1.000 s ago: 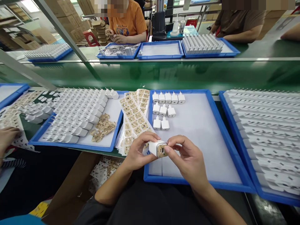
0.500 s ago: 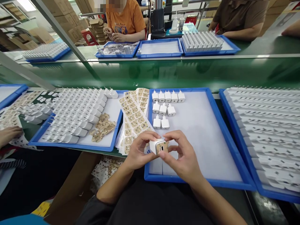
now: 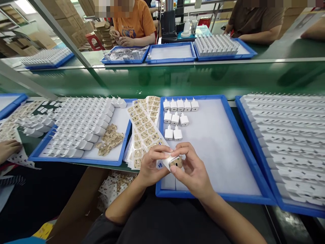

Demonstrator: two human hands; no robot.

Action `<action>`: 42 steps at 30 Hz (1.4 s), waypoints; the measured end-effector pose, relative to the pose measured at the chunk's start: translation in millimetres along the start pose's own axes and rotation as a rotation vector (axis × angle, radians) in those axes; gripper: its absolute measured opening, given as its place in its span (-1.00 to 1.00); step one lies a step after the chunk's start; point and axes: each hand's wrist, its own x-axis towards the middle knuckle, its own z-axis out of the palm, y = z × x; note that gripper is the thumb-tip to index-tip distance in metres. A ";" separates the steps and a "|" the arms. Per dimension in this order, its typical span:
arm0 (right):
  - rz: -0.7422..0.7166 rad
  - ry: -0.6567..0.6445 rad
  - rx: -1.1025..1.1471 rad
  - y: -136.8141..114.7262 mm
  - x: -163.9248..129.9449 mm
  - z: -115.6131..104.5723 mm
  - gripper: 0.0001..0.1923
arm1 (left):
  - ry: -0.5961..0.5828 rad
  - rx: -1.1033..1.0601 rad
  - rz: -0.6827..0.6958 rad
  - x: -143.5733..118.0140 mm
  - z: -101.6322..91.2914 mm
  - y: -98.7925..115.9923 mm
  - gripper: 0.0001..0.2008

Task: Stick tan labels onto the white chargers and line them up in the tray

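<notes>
A white plug-in charger (image 3: 167,162) is held between both hands above the near left corner of a blue-rimmed tray (image 3: 193,195). Its end face bears a tan sticker (image 3: 177,162) with a dark port opening. My left hand (image 3: 152,166) is closed on the charger's body from the left. From the right, my right hand (image 3: 194,171) grips the end with the sticker, thumb at its lower edge. Several white chargers (image 3: 177,133) stand in short rows at the tray's far left. Sheets of tan stickers (image 3: 146,127) lie just left of the tray.
Left stands a tray (image 3: 76,159) packed with chargers (image 3: 78,125) and crumpled tan film (image 3: 110,139). Another full tray (image 3: 254,142) borders the right. Below the table edge is a cardboard box (image 3: 78,200) of scraps. Co-workers sit across the green bench (image 3: 162,79); another person's hand (image 3: 10,150) is at far left.
The charger has tilted slightly and dropped a little, with the fingers of my right hand drawn closer around its stickered end. The view has shifted slightly.
</notes>
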 end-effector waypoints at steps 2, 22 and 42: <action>0.014 0.013 0.030 0.0 0.4 3.2 -0.84 | -0.013 0.057 0.053 -0.3 -1.0 -1.2 -0.58; 0.099 -0.031 0.262 13.1 -2.9 0.6 -0.80 | 0.055 -0.021 0.093 3.2 1.0 2.0 -0.57; -0.430 -0.396 -0.375 -17.3 -17.2 -43.0 -0.79 | 0.004 -0.010 -0.218 0.9 3.3 6.2 -0.59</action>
